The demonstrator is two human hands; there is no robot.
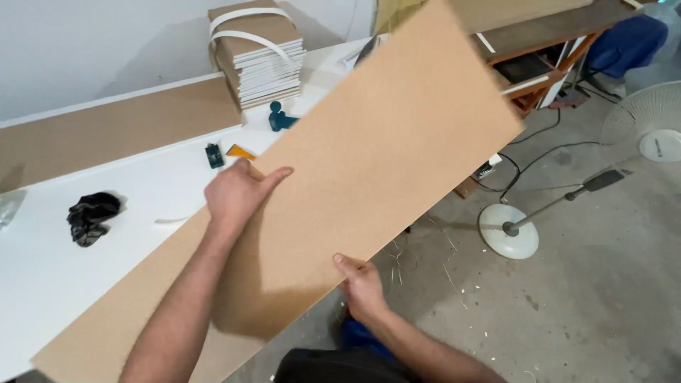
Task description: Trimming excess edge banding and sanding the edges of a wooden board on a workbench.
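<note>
Room: a workshop with a grey concrete floor [603, 298], a long white table [106, 206] on the left and a pale wall behind it.
Right hand [363, 286]: nearest the camera, clamped on the lower long edge of the board [383, 156], thumb on top and fingers underneath, out of sight.
Left hand [237, 191]: curled over the board's upper long edge, thumb stretched across the top face; a firm hold, as far as the angle lets one judge.
Board: a long, plain brown panel held up between both hands, tilted, its far end out over the floor and its near end over a second brown panel [106, 333] on the table.
Table, middle: a black rag [91, 215], a small dark tool [215, 154] and an orange piece [241, 152], all apart from the hands.
Table, far: a teal tool [278, 117], then a stack of panels [264, 67] with white strips [245, 25] on top.
Floor, right: a white fan [649, 120] lying tipped over, its round base [508, 230] near black cables [528, 159].
Far right: wooden shelving [539, 53] and a blue chair [624, 42].
</note>
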